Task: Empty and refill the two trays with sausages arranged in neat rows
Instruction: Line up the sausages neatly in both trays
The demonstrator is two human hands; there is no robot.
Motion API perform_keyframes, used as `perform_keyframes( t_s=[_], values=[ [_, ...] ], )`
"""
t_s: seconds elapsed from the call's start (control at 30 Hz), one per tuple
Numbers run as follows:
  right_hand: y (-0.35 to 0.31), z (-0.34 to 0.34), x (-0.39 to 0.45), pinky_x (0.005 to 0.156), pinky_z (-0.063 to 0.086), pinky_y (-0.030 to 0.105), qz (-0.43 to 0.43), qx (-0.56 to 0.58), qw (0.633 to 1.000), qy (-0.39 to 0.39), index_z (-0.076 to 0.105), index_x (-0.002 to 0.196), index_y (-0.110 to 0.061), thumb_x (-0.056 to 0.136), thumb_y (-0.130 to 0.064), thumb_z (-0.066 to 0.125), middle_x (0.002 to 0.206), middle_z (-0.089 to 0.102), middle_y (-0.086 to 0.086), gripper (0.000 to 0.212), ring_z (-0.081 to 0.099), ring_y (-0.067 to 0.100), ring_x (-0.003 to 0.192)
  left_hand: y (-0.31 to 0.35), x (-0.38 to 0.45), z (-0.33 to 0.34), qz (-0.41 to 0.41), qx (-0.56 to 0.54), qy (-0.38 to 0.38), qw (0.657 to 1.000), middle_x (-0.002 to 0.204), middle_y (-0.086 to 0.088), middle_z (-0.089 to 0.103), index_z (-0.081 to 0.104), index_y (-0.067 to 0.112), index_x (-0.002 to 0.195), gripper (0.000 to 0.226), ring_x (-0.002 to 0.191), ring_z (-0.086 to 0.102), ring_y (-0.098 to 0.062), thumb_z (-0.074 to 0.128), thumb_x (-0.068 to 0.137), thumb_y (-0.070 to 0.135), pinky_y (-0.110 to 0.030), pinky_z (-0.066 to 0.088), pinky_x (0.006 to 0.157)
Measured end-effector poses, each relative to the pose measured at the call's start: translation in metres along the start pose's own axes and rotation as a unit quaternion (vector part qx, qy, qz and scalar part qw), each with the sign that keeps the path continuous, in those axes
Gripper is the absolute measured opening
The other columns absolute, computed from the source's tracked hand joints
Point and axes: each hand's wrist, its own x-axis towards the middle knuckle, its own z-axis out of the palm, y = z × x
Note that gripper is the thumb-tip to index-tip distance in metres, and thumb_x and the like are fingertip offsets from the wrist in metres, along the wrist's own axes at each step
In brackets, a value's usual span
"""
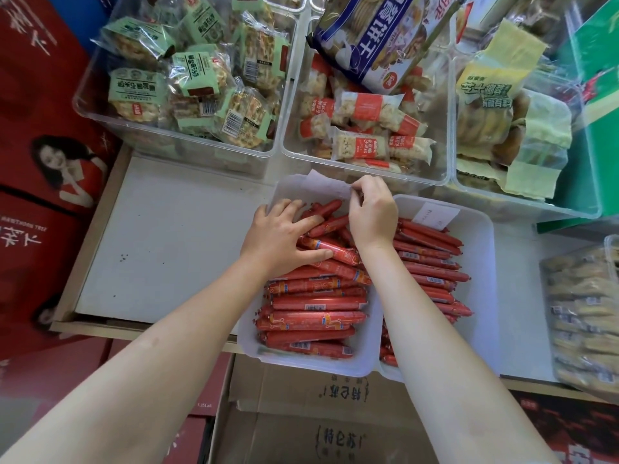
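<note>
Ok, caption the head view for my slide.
Both hands, left hand and right hand, arrange sausages in the left tray.

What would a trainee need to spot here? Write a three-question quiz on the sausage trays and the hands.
1. True or false: both hands are over the left tray.
2. Which tray holds neater rows? A) left tray B) right tray
3. Fill in: the left hand rests on the ____.

Key
1. True; the right hand is at its far end, by a paper slip.
2. B.
3. Sausages.
</note>
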Motion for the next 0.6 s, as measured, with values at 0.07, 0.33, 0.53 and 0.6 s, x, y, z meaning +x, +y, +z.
perform_keyframes(
  t_s=[0.07, 0.33, 0.53, 0.6],
  values=[
    [-0.002, 0.003, 0.0, 0.061, 0.046, 0.035, -0.018, -0.021, 1.0, -0.006, 0.063, 0.082, -0.006, 0.085, -0.002, 0.063, 0.081, 0.062, 0.008, 0.005, 0.06, 0.029, 0.074, 0.001, -0.001, 0.0, -0.001, -0.001, 0.005, 1.0, 0.166, 0.002, 0.012, 0.04, 0.047, 0.145, 0.087, 0.151, 0.007, -0.022, 0.017, 0.074, 0.092, -0.054, 0.02, 0.116],
    [-0.001, 0.009, 0.001, 0.062, 0.048, 0.035, -0.025, -0.04, 0.999, -0.012, 0.066, 0.085, -0.005, 0.089, -0.008, 0.062, 0.084, 0.063, 0.008, 0.006, 0.062, 0.029, 0.076, 0.002, 0.001, 0.001, 0.0, 0.017, -0.011, 1.0, 0.166, 0.007, -0.012, 0.034, 0.048, 0.147, 0.082, 0.152, -0.016, -0.02, 0.019, 0.079, 0.091, -0.058, 0.0, 0.12],
    [-0.011, 0.015, 0.001, 0.06, 0.045, 0.031, -0.026, 0.031, 0.999, -0.018, 0.066, 0.084, -0.002, 0.089, -0.003, 0.064, 0.084, 0.065, 0.008, 0.005, 0.062, 0.025, 0.071, 0.002, 0.001, 0.001, 0.002, 0.019, -0.005, 1.0, 0.167, 0.005, -0.006, 0.034, 0.049, 0.146, 0.081, 0.153, -0.012, -0.02, 0.018, 0.079, 0.09, -0.059, -0.002, 0.119],
    [-0.01, 0.018, 0.002, 0.059, 0.045, 0.031, -0.024, 0.023, 0.999, -0.016, 0.067, 0.083, -0.002, 0.087, -0.002, 0.065, 0.085, 0.065, 0.009, 0.005, 0.062, 0.026, 0.07, 0.001, 0.0, 0.002, 0.001, 0.019, -0.004, 1.0, 0.167, 0.003, -0.006, 0.035, 0.049, 0.147, 0.08, 0.153, -0.012, -0.02, 0.018, 0.08, 0.09, -0.059, -0.002, 0.119]
  ],
)
